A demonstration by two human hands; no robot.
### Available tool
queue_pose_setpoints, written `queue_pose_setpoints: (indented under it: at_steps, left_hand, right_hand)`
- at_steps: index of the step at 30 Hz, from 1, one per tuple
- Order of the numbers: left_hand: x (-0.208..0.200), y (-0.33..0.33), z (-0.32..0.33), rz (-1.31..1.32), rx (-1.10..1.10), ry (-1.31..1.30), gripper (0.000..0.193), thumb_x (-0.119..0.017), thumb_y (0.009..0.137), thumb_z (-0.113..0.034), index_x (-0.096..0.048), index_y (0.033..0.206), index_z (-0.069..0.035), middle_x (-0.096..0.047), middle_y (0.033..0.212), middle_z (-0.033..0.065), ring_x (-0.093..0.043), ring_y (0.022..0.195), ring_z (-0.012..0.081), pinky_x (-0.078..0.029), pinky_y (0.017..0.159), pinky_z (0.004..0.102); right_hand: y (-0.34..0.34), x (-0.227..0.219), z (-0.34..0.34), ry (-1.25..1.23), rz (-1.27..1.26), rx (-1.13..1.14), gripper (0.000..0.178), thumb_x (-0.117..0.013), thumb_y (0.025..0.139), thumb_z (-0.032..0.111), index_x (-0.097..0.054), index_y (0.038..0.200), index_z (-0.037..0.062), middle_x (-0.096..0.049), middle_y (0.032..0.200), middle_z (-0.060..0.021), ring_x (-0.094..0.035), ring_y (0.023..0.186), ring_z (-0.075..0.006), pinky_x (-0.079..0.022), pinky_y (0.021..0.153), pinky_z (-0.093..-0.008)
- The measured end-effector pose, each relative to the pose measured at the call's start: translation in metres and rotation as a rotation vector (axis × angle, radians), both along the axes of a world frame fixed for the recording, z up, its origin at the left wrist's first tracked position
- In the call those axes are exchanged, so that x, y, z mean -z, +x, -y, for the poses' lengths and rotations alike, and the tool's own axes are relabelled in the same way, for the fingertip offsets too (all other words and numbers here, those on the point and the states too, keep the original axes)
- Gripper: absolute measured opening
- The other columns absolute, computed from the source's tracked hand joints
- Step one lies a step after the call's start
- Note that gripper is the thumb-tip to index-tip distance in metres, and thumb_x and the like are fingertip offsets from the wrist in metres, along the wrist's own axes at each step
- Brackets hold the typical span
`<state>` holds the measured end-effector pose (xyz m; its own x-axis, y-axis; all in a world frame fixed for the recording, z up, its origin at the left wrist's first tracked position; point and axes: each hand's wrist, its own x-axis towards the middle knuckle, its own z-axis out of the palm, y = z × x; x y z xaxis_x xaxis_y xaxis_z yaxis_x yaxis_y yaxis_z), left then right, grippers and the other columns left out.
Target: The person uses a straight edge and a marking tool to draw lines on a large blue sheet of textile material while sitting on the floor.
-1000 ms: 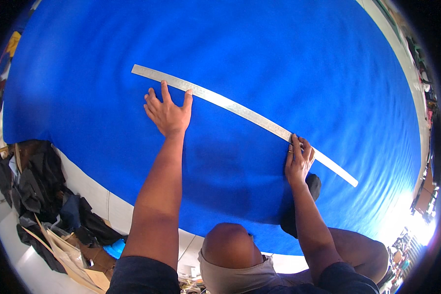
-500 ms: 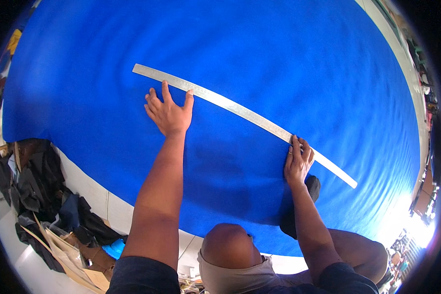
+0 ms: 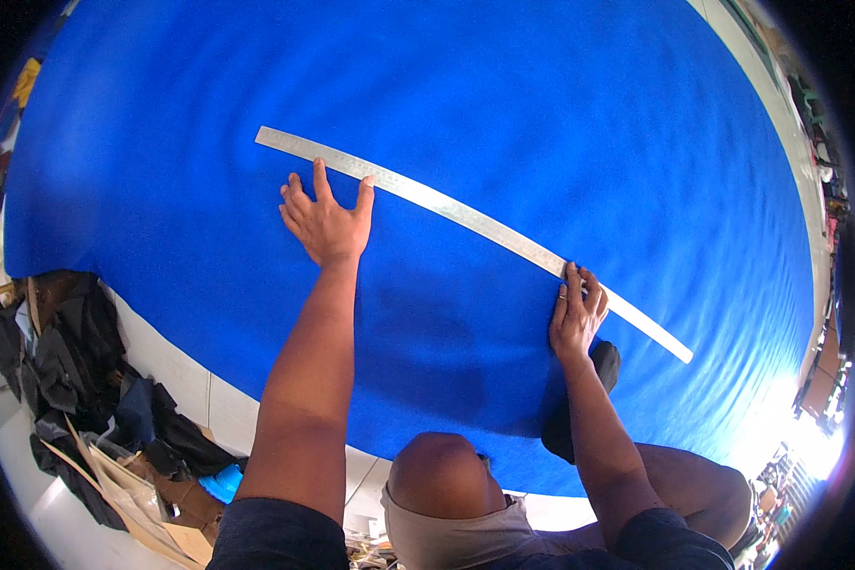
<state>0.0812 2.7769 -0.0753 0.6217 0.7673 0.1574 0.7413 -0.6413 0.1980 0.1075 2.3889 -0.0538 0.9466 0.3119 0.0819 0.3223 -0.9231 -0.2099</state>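
A long metal ruler (image 3: 465, 218) lies slantwise on a wide blue cloth (image 3: 503, 104), its left end farther from me and its right end nearer. My left hand (image 3: 328, 223) has its fingers spread. Its forefinger and thumb tips touch the ruler's near edge towards the left end. Closer in on the right, my right hand (image 3: 578, 313) has bent fingers over the ruler, holding it against the cloth and covering a short stretch of it. A ring shows on one finger of that hand.
My foot in a black sock (image 3: 606, 366) rests on the cloth below the right hand. At the lower left, black fabric scraps (image 3: 76, 342), cardboard pieces (image 3: 176, 494) and a light blue scrap (image 3: 222, 483) lie on the pale tiled floor (image 3: 182, 375). Clutter lines the right rim.
The ruler's left end has shifted very slightly towards me, and my left hand has moved a little with it. My right hand stays in place.
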Motion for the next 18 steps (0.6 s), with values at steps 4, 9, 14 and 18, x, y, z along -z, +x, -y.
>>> queue_pose_setpoints:
  at_steps: [4,9,14,18]
  left_hand:
    - [0.000,-0.001,-0.001,-0.003,-0.004,0.011,0.087,-0.058,0.087,-0.072,-0.044,0.152,-0.017,-0.034,0.156,0.0270,-0.025,0.148,0.0452,-0.017,0.122,0.0565]
    - [0.000,-0.001,-0.002,0.001,0.003,0.023,0.086,-0.058,0.087,-0.072,-0.044,0.152,-0.017,-0.035,0.155,0.0275,-0.026,0.148,0.0458,-0.018,0.121,0.0574]
    - [0.001,-0.001,0.000,0.034,0.009,0.026,0.087,-0.060,0.086,-0.071,-0.045,0.152,-0.016,-0.036,0.154,0.0282,-0.028,0.146,0.0469,-0.020,0.120,0.0584]
    - [0.003,-0.003,-0.003,0.031,0.005,0.046,0.086,-0.063,0.085,-0.070,-0.047,0.150,-0.016,-0.038,0.153,0.0282,-0.030,0.145,0.0478,-0.021,0.119,0.0592]
  right_hand:
    - [0.000,-0.001,-0.002,-0.012,0.011,0.003,0.042,-0.059,0.098,0.015,-0.060,0.140,0.0166,-0.054,0.136,-0.0119,-0.049,0.124,-0.0344,-0.037,0.108,-0.0500]
    - [-0.001,-0.003,-0.004,0.012,0.017,-0.002,0.041,-0.060,0.097,0.016,-0.062,0.138,0.0158,-0.055,0.135,-0.0127,-0.050,0.121,-0.0343,-0.037,0.107,-0.0497]
    - [0.003,-0.003,-0.002,0.076,0.002,0.005,0.038,-0.062,0.095,0.015,-0.064,0.132,0.0128,-0.056,0.131,-0.0149,-0.051,0.119,-0.0352,-0.038,0.106,-0.0500]
    - [0.016,-0.011,-0.008,0.175,0.025,0.083,0.032,-0.064,0.094,0.015,-0.067,0.125,0.0097,-0.057,0.127,-0.0175,-0.052,0.118,-0.0354,-0.040,0.104,-0.0483]
